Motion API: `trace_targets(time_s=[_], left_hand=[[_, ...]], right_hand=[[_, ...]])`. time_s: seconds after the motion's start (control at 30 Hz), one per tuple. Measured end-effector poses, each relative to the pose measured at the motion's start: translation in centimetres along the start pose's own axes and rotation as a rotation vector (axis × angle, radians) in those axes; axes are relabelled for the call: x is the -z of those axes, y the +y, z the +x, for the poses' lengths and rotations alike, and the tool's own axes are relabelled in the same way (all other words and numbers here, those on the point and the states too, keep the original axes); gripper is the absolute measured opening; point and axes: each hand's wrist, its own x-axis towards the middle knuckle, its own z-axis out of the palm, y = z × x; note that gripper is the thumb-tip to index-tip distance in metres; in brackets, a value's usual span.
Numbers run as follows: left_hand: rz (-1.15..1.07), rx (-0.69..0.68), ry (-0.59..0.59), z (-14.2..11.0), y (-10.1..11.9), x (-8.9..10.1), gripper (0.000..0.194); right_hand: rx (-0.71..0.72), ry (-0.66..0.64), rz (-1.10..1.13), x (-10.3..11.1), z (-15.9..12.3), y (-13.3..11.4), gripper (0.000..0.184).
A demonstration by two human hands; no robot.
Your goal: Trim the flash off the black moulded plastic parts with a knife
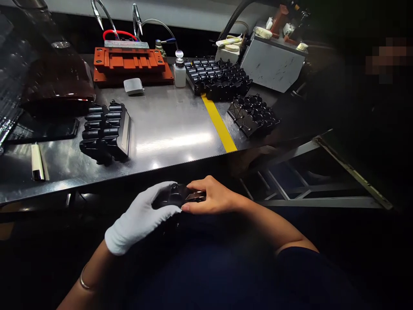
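Several black ribbed blocks [216,77] stand on the desk [167,125], an orange fixture [106,62] toward its back. Nearer than the desk's front edge, the white-gloved left grip [138,215] and bare right grip [214,199] clasp a black part [176,196] between them. A white pump bottle [180,75] stands beside the fixture, contents hidden.

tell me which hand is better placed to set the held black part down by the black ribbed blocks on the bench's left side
Left, probably: the gloved left hand cups the black part and lies nearer the ribbed blocks. The bare right hand, at the part's other end, is farther across.
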Motion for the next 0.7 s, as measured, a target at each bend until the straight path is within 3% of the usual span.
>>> trace_targets(time_s=[0.1,0.13,0.17,0.2,0.23,0.3,0.33,0.4,0.57,0.7], left_hand=[[-0.037,-0.080,0.658,-0.4,-0.5,-0.3,0.059],[-0.157,-0.047,0.801,-0.6,-0.8,-0.4,0.062],[-0.323,0.013,0.825,-0.9,-1.2,-0.7,0.062],[-0.509,0.090,0.727,-1.1,-1.5,-1.0,0.058],[-0.681,0.172,0.558,-1.3,-1.8,-1.5,0.050],[-0.914,0.294,0.265,-1.5,-2.2,-2.4,0.033],[-0.983,0.321,0.208,-1.5,-2.4,-2.8,0.029],[-1.083,0.342,0.215,-1.3,-2.4,-3.3,0.023],[-1.396,0.380,0.148,-1.2,-1.7,-2.7,0.032],[-1.646,0.402,0.098,-1.4,-1.3,-2.5,0.048]], right_hand=[[-0.035,0.283,0.088,-0.4,0.2,0.8,0.030],[-0.036,0.381,0.134,-0.6,0.2,1.2,0.031],[-0.037,0.461,0.180,-0.9,0.3,1.5,0.033],[-0.039,0.516,0.225,-1.4,0.5,1.9,0.035],[-0.044,0.535,0.262,-2.0,0.6,2.1,0.037],[-0.028,0.469,0.291,-3.5,1.0,2.5,0.039],[0.003,0.417,0.273,-4.2,1.1,2.6,0.040],[0.099,0.372,0.175,-5.2,1.2,2.6,0.036],[0.452,0.477,-0.180,-5.4,0.7,2.6,0.031],[0.537,0.466,-0.303,-5.2,0.5,2.3,0.033]])
